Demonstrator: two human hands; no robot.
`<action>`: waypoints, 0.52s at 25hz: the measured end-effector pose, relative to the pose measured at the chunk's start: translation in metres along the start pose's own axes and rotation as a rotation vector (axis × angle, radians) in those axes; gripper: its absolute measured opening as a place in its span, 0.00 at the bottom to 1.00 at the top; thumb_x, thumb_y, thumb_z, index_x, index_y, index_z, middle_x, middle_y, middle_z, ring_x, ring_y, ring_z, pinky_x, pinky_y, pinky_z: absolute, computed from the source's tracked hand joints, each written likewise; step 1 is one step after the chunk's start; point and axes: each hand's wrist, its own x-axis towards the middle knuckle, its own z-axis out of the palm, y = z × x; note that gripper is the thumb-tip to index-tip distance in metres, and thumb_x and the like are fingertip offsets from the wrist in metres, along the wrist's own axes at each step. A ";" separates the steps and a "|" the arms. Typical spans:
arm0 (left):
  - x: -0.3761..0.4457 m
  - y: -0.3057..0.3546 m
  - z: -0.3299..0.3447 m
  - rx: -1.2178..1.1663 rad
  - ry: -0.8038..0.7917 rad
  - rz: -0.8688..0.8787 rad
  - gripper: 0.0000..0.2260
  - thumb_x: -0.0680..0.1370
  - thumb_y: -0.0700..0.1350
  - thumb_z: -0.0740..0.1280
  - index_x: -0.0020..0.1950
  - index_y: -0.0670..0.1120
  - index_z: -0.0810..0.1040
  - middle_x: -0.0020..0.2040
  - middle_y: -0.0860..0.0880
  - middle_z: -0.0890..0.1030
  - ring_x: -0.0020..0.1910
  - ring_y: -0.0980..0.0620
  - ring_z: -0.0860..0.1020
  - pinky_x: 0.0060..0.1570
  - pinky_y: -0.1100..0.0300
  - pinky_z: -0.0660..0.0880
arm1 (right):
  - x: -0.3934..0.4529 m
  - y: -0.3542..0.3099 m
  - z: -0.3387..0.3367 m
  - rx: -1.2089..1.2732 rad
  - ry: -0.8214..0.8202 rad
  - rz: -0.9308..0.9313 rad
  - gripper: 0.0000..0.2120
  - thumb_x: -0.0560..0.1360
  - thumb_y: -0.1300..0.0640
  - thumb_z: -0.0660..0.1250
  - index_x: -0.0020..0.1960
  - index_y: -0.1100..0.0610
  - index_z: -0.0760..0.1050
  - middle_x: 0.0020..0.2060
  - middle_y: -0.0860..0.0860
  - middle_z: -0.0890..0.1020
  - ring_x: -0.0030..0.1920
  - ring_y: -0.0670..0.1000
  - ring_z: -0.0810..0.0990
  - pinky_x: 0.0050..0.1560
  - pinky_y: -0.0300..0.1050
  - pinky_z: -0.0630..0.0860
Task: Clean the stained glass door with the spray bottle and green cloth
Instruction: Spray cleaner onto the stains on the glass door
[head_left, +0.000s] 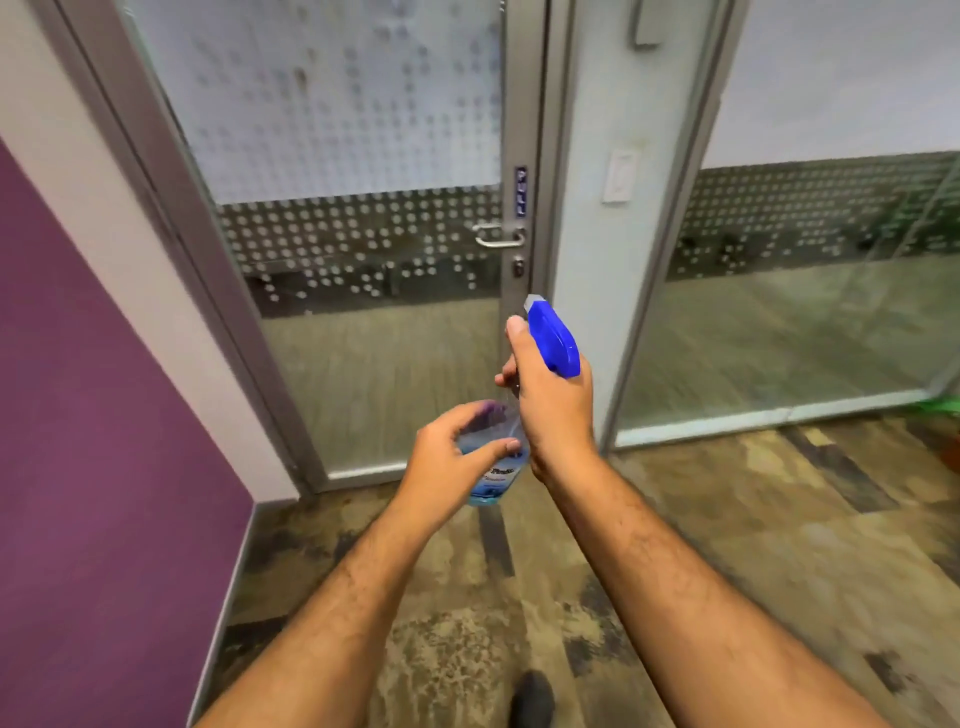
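A clear spray bottle of blue liquid with a blue trigger head is held upright in front of me. My right hand is wrapped around its neck just below the trigger head. My left hand cups the bottle's body from the left, fingers curled on it. The nozzle points toward the glass door, which has a frosted dotted band, a metal frame and a lever handle. A patch of green shows at the far right edge by the glass wall's base; I cannot tell whether it is the cloth.
A purple and white wall runs along the left. A glass partition with the same dotted band stands right of the white door post. Patterned carpet covers the floor. A dark shoe tip shows at the bottom.
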 end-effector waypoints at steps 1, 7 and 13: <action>0.018 -0.001 -0.014 0.005 0.034 0.006 0.22 0.66 0.59 0.80 0.59 0.61 0.84 0.57 0.57 0.89 0.58 0.59 0.87 0.63 0.59 0.82 | 0.016 -0.003 0.020 0.004 -0.024 -0.015 0.23 0.73 0.34 0.73 0.47 0.56 0.83 0.34 0.48 0.80 0.33 0.44 0.81 0.36 0.37 0.80; 0.142 -0.007 -0.084 0.103 0.181 0.057 0.21 0.76 0.41 0.80 0.69 0.41 0.84 0.63 0.46 0.88 0.65 0.46 0.85 0.71 0.43 0.79 | 0.131 -0.020 0.124 0.040 -0.248 -0.177 0.12 0.83 0.49 0.71 0.51 0.58 0.81 0.48 0.54 0.79 0.41 0.51 0.78 0.38 0.38 0.78; 0.259 0.006 -0.120 0.169 0.273 0.033 0.20 0.77 0.38 0.78 0.69 0.40 0.83 0.61 0.44 0.88 0.63 0.46 0.85 0.69 0.44 0.80 | 0.243 -0.029 0.198 -0.004 -0.339 -0.309 0.17 0.84 0.51 0.71 0.39 0.52 0.70 0.36 0.52 0.74 0.37 0.58 0.79 0.35 0.40 0.76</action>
